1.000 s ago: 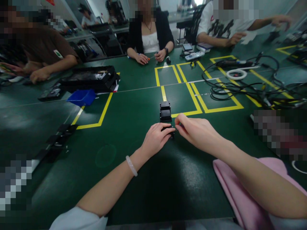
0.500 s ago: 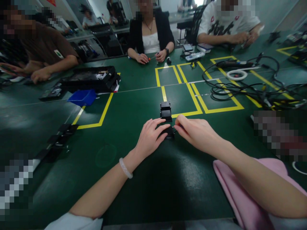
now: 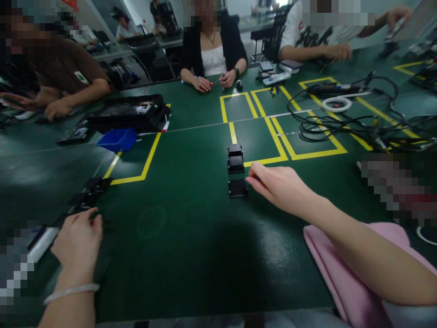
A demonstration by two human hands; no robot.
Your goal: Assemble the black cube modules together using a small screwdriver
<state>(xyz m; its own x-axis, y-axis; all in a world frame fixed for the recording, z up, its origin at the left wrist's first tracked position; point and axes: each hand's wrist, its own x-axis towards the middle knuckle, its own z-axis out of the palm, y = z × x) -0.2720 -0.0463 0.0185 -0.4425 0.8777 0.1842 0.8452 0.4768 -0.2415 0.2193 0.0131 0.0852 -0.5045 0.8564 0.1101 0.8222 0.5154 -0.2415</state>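
Observation:
My right hand (image 3: 278,187) is closed in a pinch on a thin dark piece (image 3: 251,181), mostly hidden by the fingers. Its tip meets the right edge of a flat black rectangular part (image 3: 238,187) lying on the green table. Just beyond that part stand joined black blocks (image 3: 235,158) in a short row. My left hand (image 3: 80,234), with a pale bracelet on its wrist, is over at the left, slightly blurred. Thumb and forefinger are apart there, close to a row of similar black parts (image 3: 83,198); nothing shows between them.
A blue tray (image 3: 118,139) and a black bin (image 3: 129,111) stand at the back left. Black cables (image 3: 327,130) lie at the right, with a pink cloth (image 3: 324,250) under my right forearm. Yellow tape (image 3: 268,161) marks the table (image 3: 164,273). Several people sit around.
My left hand has let go of the flat black part and swung far left to the other black parts. My right hand stays in nearly the same place.

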